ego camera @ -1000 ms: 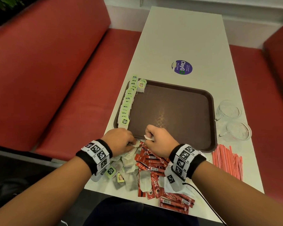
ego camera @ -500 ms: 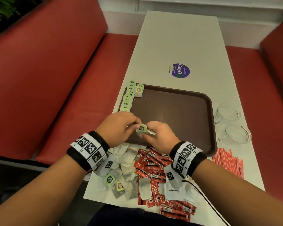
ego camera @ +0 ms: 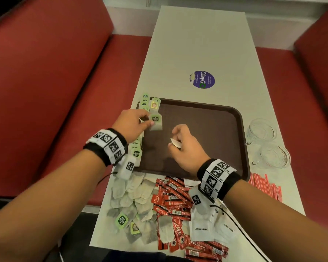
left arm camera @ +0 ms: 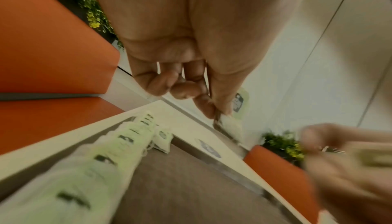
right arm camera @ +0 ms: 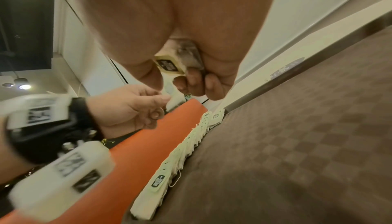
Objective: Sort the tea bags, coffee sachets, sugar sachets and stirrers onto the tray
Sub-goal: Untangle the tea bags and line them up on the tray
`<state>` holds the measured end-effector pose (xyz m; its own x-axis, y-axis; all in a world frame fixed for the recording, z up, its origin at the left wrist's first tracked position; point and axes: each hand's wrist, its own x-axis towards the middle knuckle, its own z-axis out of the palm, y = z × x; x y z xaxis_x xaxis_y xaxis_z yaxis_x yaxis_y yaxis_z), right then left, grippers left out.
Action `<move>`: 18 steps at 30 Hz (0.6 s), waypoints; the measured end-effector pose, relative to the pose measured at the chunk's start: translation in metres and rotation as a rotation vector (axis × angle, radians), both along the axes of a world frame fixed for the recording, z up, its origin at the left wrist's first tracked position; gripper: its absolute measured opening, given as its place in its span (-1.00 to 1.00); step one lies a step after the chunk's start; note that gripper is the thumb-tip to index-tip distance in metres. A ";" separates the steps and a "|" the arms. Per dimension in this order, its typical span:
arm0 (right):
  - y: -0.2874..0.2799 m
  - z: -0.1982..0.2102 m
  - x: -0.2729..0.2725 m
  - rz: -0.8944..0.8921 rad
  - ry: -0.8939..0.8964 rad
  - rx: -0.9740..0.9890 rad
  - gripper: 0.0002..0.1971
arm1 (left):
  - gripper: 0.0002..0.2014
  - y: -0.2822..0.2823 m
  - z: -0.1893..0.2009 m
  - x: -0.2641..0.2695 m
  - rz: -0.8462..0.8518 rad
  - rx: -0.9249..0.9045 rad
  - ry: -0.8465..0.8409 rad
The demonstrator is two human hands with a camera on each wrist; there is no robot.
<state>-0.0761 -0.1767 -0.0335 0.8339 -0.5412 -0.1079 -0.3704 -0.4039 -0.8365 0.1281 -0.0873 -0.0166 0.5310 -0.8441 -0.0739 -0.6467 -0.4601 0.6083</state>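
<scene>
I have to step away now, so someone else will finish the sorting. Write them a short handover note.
Left hand pinches a green-tagged tea bag over the tray, by the row of tea bags along its left edge.
Right hand grips another tea bag above the tray.
Done: part of the tea bags.
Left: loose tea bags, coffee sachets, sugar sachets and stirrers, all lying on the table.
</scene>
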 end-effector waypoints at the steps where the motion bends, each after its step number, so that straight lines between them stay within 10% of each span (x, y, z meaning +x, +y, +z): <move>1: -0.003 0.000 0.000 -0.009 0.009 0.011 -0.77 | -0.86 -0.012 -0.004 0.013 0.037 0.046 -0.032; 18: -0.020 -0.007 -0.005 0.026 0.036 -0.072 -0.91 | -0.66 -0.121 -0.038 0.070 0.139 0.509 -0.212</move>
<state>-0.0809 -0.1965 -0.0404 0.8443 -0.5266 -0.0998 -0.3885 -0.4729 -0.7909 0.1980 -0.2085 -0.0550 0.6822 -0.6508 -0.3332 -0.6428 -0.7510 0.1508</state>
